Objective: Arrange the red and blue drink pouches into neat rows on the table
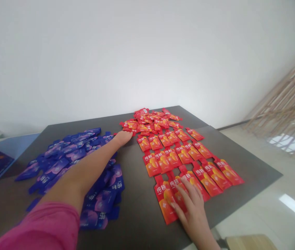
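Red pouches (151, 163) are laid face up in three rows right of centre in the frame, necks pointed toward the top, while more are tumbled in a loose heap (163, 122) at upper centre. For tidy handling, light pressure from flat fingertips is probably best used on the rows, so that edges are squared without a neighbour being shoved or overlapped. At the heap, a pouch is better taken by a free edge, since others could be dragged along if it is tugged from beneath.

The right hand (194, 205) is held palm down at lower right of centre, its fingers spread apart over the left part of the nearest row, with fingertips seemingly rested on the printed faces. The left arm (92, 170) is stretched from the lower left corner across the blue pouches (74, 155); whether they are brushed by it cannot be told. The left hand (123, 138) is placed at the heap's left edge, back upward; its fingers are mostly hidden, so whether anything is pinched cannot be told.
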A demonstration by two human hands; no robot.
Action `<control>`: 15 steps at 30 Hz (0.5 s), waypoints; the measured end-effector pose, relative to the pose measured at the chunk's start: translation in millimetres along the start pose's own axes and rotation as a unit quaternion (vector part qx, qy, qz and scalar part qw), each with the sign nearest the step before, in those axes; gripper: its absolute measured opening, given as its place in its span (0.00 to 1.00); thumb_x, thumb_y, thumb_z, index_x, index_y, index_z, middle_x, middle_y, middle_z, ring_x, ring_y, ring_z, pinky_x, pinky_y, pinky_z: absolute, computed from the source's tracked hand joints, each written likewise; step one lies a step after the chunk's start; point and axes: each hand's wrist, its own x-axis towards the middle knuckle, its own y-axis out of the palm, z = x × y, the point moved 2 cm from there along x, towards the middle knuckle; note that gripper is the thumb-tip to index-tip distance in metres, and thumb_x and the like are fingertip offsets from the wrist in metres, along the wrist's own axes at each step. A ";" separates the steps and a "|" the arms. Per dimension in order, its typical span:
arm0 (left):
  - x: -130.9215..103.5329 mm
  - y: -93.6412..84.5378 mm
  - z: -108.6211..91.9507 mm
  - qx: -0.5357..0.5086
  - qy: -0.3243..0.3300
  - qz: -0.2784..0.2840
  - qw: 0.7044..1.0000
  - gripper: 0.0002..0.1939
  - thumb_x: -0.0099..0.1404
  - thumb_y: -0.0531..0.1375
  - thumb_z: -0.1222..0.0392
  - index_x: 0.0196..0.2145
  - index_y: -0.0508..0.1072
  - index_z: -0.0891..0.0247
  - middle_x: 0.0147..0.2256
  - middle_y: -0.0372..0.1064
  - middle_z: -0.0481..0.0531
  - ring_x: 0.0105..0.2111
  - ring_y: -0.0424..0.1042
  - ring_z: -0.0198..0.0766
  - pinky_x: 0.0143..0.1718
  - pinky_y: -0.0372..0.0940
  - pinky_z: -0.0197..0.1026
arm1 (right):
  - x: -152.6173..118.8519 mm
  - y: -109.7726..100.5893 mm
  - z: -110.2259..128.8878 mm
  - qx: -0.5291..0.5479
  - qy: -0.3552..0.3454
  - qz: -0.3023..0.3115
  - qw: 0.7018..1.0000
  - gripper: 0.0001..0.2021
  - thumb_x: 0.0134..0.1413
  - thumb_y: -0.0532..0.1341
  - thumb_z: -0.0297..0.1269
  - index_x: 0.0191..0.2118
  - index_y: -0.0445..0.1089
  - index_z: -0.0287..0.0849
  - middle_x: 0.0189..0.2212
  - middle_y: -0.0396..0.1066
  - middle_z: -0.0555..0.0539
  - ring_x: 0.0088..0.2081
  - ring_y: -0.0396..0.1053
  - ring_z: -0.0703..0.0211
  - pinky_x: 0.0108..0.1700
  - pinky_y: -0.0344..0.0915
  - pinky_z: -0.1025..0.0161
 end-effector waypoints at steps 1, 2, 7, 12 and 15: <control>-1.9 -1.5 2.8 0.008 -0.001 -0.004 1.000 0.15 0.66 0.50 0.74 0.47 0.72 0.74 0.41 0.74 0.69 0.43 0.76 0.49 0.44 0.69 0.49 | 0.1 -0.7 0.1 0.005 0.000 0.004 1.000 0.24 0.60 0.59 0.44 0.60 0.59 0.46 0.62 0.58 0.38 0.61 0.58 0.43 0.58 0.55 0.42; -4.0 -4.5 5.9 0.015 -0.004 -0.010 1.000 0.16 0.65 0.50 0.74 0.46 0.72 0.74 0.40 0.74 0.70 0.42 0.76 0.50 0.43 0.70 0.50 | 0.1 -1.2 0.2 0.009 -0.001 0.007 1.000 0.24 0.61 0.58 0.43 0.60 0.59 0.46 0.62 0.58 0.37 0.61 0.58 0.44 0.59 0.55 0.42; -12.9 -32.8 12.9 0.043 -0.032 -0.070 0.996 0.20 0.68 0.47 0.72 0.55 0.66 0.75 0.46 0.72 0.73 0.46 0.75 0.52 0.43 0.70 0.52 | 0.2 -2.5 1.3 0.020 -0.009 0.004 1.000 0.22 0.61 0.58 0.42 0.59 0.60 0.44 0.61 0.59 0.37 0.61 0.58 0.44 0.58 0.55 0.42; -17.2 -45.8 -26.1 0.018 0.121 -0.210 0.970 0.21 0.69 0.48 0.70 0.58 0.65 0.70 0.52 0.70 0.67 0.53 0.71 0.45 0.52 0.67 0.47 | 1.1 -2.8 2.4 0.019 -0.024 -0.012 0.999 0.20 0.61 0.59 0.41 0.57 0.62 0.44 0.60 0.60 0.38 0.61 0.59 0.45 0.58 0.56 0.44; -17.8 -39.4 -53.3 0.027 0.246 -0.232 0.941 0.21 0.68 0.48 0.73 0.56 0.67 0.70 0.49 0.73 0.64 0.51 0.72 0.41 0.52 0.67 0.44 | 1.3 -2.4 3.1 0.018 -0.024 -0.013 0.999 0.19 0.60 0.59 0.41 0.56 0.64 0.43 0.60 0.61 0.38 0.60 0.59 0.45 0.58 0.57 0.45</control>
